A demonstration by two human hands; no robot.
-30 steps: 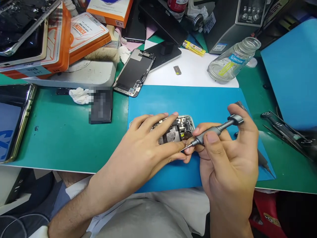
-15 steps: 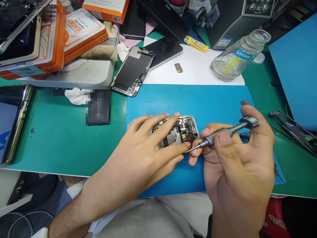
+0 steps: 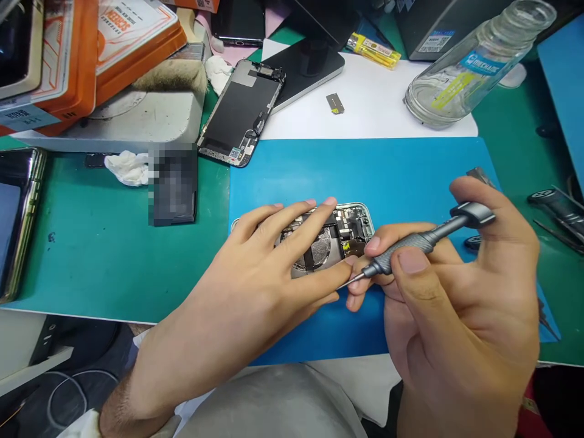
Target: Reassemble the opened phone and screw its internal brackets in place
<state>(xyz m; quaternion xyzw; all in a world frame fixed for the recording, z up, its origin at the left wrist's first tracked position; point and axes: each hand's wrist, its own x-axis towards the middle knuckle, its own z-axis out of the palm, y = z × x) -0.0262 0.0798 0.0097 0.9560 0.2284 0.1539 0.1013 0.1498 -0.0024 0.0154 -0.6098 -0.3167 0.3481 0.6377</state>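
Note:
An opened smartphone [image 3: 325, 248] lies on the blue mat with its circuit boards and a round coil showing. My left hand [image 3: 269, 267] spreads its outstretched fingers across the phone, covering much of its left side and lower edge. In my right hand [image 3: 460, 292] is a grey precision screwdriver [image 3: 408, 246], gripped between thumb and fingers with the forefinger on its end cap. Its thin tip points down-left at the phone's lower edge, beside my left fingers. Whether the tip touches the phone cannot be made out.
Behind the mat [image 3: 356, 170] lie a detached phone screen [image 3: 244, 112], a small metal plate [image 3: 335, 103] and a glass jar [image 3: 474, 67]. A black battery-like block [image 3: 176, 194] and white tissue [image 3: 128, 168] are at left. Orange boxes [image 3: 137, 42] stand behind; tweezers [image 3: 559, 234] lie right.
The view has come slightly closer, so surrounding things shift outward. Both hands keep nearly the same pose, and the screwdriver stays at the phone's lower edge.

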